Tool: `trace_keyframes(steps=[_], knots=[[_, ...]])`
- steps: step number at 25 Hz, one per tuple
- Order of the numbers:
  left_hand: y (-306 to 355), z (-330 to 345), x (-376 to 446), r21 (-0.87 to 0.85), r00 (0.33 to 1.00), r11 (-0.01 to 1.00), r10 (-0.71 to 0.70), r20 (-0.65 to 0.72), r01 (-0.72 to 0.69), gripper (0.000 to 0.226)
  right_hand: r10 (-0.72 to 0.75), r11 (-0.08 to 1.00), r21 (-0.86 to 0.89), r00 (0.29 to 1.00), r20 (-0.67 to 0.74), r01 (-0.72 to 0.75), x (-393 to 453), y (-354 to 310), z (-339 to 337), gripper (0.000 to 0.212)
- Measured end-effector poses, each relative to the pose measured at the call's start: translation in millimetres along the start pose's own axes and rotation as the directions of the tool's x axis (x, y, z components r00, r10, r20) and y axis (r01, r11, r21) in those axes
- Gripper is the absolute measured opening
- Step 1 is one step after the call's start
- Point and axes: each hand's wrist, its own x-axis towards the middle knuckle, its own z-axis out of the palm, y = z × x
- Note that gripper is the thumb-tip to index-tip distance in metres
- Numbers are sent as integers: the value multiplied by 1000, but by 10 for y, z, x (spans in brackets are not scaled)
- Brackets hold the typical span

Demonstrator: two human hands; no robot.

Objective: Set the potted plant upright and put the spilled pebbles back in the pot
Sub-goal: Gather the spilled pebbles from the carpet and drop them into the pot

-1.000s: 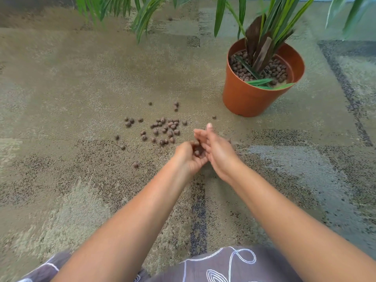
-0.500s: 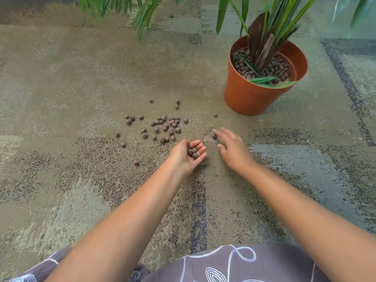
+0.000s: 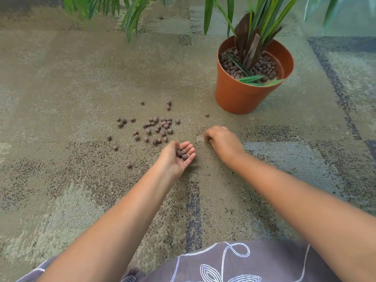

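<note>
The pot (image 3: 242, 96) is stood upright on the carpet (image 3: 61, 78) in the upper right of the frame, with the plant (image 3: 252, 41) and a bed of pebbles in it. The spilled pebbles (image 3: 158, 128) are scattered on the carpet left of and below the pot, around frame centre. Just below that scatter the left hand (image 3: 176, 157) is found, a few pebbles cupped in it. The right hand (image 3: 222, 140) is placed on the carpet just to its right, below the pot.

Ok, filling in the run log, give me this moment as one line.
pot: upright | left hand: cupped, holding pebbles | right hand: fingers curled down on carpet | loose pebbles: on carpet
</note>
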Motion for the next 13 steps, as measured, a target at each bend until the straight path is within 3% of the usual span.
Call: trace_keyframes(steps=[9, 13], knots=[[44, 93, -58, -69, 999, 997, 44, 26, -42, 30, 25, 955, 295, 990, -137, 17, -146, -150, -12, 17], [60, 113, -100, -168, 997, 986, 19, 74, -6, 26, -115, 858, 507, 993, 27, 85, -143, -495, -167, 27]])
